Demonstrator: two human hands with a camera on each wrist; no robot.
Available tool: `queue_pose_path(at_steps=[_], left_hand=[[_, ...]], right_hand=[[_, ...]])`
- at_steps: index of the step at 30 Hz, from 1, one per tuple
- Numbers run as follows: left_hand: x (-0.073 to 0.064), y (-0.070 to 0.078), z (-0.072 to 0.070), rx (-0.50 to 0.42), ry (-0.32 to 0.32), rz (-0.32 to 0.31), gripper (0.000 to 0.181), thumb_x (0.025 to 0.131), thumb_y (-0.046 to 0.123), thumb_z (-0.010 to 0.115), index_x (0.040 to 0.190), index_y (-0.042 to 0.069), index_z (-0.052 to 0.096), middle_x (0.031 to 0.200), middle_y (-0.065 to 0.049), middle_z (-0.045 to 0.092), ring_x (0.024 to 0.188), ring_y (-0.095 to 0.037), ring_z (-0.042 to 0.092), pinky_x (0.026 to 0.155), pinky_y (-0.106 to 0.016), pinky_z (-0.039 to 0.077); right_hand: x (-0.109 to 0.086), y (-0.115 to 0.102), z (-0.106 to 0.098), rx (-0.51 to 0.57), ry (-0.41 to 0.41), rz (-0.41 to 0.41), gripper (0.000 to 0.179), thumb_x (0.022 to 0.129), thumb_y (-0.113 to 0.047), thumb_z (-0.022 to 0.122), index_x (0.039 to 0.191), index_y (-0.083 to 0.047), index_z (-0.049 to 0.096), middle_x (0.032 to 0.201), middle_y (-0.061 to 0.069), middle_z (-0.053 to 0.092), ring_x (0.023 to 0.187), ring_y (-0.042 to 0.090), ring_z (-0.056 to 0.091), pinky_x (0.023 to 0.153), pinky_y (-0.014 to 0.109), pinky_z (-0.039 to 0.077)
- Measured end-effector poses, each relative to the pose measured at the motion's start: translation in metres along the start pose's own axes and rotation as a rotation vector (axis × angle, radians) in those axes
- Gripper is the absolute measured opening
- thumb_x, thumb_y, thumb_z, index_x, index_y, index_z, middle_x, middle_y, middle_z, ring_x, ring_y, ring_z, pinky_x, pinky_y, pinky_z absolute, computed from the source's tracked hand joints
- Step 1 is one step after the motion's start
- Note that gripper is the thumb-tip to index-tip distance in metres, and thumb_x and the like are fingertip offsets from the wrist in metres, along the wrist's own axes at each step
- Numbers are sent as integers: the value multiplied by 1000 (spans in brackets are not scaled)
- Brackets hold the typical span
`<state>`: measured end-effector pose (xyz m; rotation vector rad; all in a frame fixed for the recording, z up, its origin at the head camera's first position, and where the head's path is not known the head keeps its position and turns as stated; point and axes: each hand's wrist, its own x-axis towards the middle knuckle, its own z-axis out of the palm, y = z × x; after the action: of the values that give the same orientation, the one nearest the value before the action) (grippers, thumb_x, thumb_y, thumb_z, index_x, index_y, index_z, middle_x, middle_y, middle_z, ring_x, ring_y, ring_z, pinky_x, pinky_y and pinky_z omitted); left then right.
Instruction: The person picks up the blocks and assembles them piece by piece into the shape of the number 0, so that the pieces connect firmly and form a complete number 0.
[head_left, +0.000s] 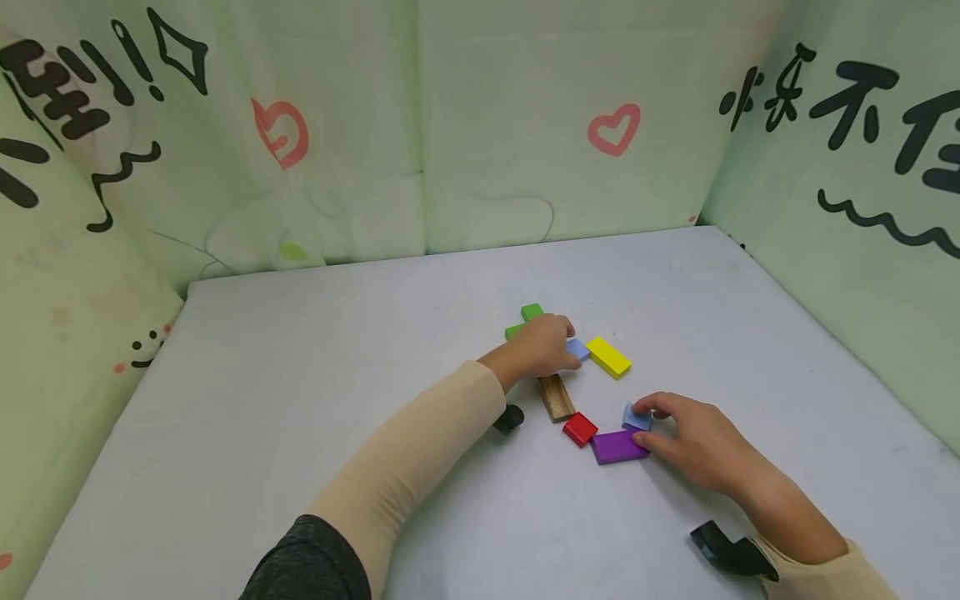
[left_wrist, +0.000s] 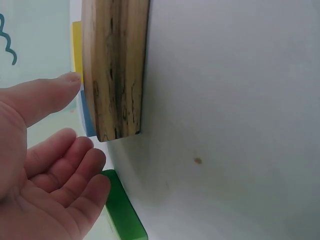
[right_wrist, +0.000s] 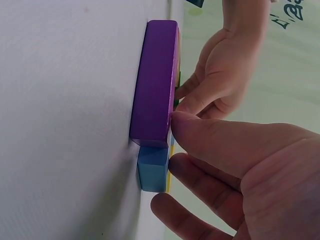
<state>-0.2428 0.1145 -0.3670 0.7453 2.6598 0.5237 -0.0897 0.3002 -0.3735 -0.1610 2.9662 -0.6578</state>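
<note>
My left hand (head_left: 536,346) reaches over the far part of a loose ring of coloured blocks. Its thumb and fingers stand apart around a light blue block (head_left: 577,350), beside a yellow block (head_left: 609,357); a gap shows in the left wrist view. Nearer, the right hand (head_left: 701,442) pinches a second blue block (right_wrist: 153,170) loosely between thumb and fingers. The thumb tip also touches the end of a purple block (right_wrist: 154,82). A red block (head_left: 580,429) adjoins the purple one. A brown wood-grain block (left_wrist: 116,70) lies below the left hand.
Two green blocks (head_left: 532,312) lie past the left hand, one partly covered by it. All the blocks are on a white table (head_left: 337,375). Printed pale green cloth (head_left: 487,125) hangs behind and at both sides. A black wrist device (head_left: 731,550) sits on the right wrist.
</note>
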Motion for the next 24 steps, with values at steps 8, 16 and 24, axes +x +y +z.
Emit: queue_pose_path(at_steps=[8, 16, 24], left_hand=[[1, 2, 1, -19, 7, -4, 46, 95, 30, 71, 135, 8, 60, 128, -3, 63, 94, -11, 55, 83, -20, 49], [4, 2, 2, -20, 7, 1, 44, 96, 29, 70, 133, 8, 61, 127, -3, 64, 96, -11, 56, 85, -21, 49], [4, 2, 2, -31, 9, -1, 39, 97, 27, 68, 130, 8, 63, 123, -3, 65, 95, -12, 56, 85, -22, 48]], right_hand=[[0, -1, -1, 2, -6, 6, 39, 88, -23, 76, 121, -5, 66, 114, 16, 66, 105, 40, 60, 86, 60, 48], [-1, -1, -1, 7, -4, -2, 38, 88, -22, 76, 121, -5, 66, 113, 15, 66, 105, 39, 60, 86, 59, 49], [-1, -1, -1, 1, -14, 9, 39, 89, -24, 76, 122, -5, 65, 114, 17, 66, 105, 40, 60, 86, 59, 49]])
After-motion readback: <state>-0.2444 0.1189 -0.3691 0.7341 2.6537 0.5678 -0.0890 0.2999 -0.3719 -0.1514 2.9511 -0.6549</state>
